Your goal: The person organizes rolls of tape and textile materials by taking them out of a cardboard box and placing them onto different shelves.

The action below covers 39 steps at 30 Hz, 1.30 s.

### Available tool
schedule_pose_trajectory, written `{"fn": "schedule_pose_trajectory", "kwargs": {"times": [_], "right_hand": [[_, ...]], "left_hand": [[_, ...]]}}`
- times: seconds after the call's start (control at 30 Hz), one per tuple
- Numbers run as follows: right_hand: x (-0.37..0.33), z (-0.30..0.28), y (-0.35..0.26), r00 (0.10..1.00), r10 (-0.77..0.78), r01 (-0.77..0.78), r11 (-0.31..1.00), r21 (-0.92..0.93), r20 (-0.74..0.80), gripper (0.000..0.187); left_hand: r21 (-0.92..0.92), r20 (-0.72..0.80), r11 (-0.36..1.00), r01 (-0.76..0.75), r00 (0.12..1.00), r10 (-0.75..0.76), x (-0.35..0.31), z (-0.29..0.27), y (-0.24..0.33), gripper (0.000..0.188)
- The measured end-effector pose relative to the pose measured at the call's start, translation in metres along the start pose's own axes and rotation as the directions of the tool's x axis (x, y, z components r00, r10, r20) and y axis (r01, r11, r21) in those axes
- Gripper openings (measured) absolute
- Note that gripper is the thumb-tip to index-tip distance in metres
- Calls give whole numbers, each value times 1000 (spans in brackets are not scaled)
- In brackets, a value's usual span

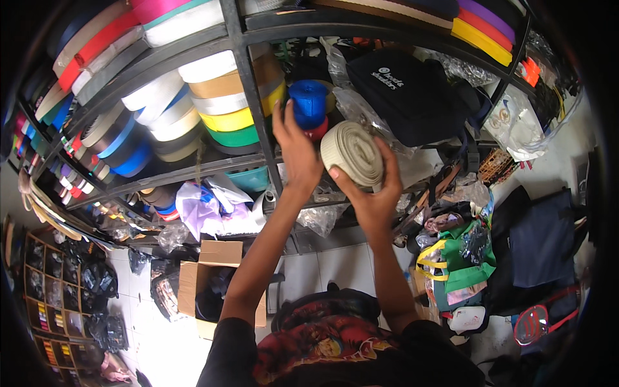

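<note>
My right hand grips a thick roll of cream ribbed webbing, thumb on its near side and fingers round its right edge. The roll's spiral end faces up and to the right. My left hand is raised beside it with fingers stretched up and apart, nothing in its grasp. Its fingertips are at the left edge of a blue roll on the shelf; whether they touch it I cannot tell. Under the blue roll sits a red one, partly hidden by the cream roll.
Stacked webbing rolls in several colours fill the dark shelf rack to the left. A black bag lies on the shelf at right. Below stand an open cardboard box and a green bag amid clutter.
</note>
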State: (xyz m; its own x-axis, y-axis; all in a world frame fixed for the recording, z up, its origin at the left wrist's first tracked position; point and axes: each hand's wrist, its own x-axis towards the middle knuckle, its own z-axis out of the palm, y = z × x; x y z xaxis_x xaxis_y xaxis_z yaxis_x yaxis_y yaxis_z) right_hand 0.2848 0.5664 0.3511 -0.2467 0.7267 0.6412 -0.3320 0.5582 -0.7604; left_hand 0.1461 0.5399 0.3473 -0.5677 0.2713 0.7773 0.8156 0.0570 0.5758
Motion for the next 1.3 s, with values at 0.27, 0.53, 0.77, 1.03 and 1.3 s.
{"fn": "schedule_pose_trajectory", "kwargs": {"times": [0.27, 0.53, 0.77, 1.03, 1.3], "right_hand": [[-5, 30, 55, 997, 65, -70, 986, -148, -40, 75], [-10, 54, 59, 956, -201, 111, 923, -369, -215, 76], [-30, 27, 46, 971, -77, 38, 985, -170, -227, 73], [-36, 11, 21, 989, 67, -75, 996, -55, -131, 72], [-19, 22, 26, 993, -105, 112, 981, -159, 56, 75]], "left_hand": [[-415, 116, 881, 228, 973, -197, -85, 4, -11, 39], [-239, 112, 958, 159, 984, -135, -73, -4, -21, 47], [-24, -35, 994, 104, 994, -105, -42, -1, -13, 52], [277, -187, 946, 167, 975, -118, -17, 18, -18, 11], [59, -36, 990, 125, 992, -123, -27, -8, -32, 25]]}}
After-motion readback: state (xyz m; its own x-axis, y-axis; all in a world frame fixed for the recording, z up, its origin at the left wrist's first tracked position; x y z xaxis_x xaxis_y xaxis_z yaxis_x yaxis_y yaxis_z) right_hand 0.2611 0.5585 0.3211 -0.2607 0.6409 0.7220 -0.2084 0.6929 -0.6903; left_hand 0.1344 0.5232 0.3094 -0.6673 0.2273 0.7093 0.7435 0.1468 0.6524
